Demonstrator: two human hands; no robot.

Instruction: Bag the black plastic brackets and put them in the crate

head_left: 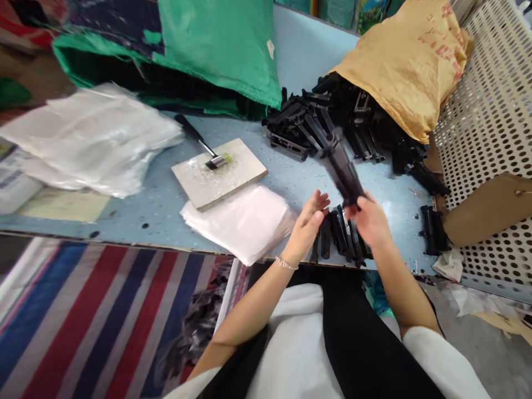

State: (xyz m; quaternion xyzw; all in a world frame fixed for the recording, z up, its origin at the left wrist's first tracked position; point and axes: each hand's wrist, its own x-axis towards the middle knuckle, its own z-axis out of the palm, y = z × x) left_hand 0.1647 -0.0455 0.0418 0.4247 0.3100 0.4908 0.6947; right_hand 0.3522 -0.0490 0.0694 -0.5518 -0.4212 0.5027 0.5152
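My right hand [369, 219] grips the lower end of a long black plastic part [341, 170], which tilts up and to the left, slightly blurred. Just left of it, my left hand [310, 217] has its fingers stretched out and holds nothing. Below both hands, several similar black parts [338, 235] lie side by side along the table's front edge. Farther back, a large heap of the same black parts [305, 124] spills from a yellow-brown sack [409, 61]. What exactly these parts are I cannot tell.
To the left lie a stack of thin white sheets [245, 227], a board [233, 185] bearing a black-handled hammer [193, 133], and clear plastic bags [91, 133]. A green sack [220, 50] stands behind. A perforated white panel [490, 111] with a brown cardboard tag [490, 208] borders the right side.
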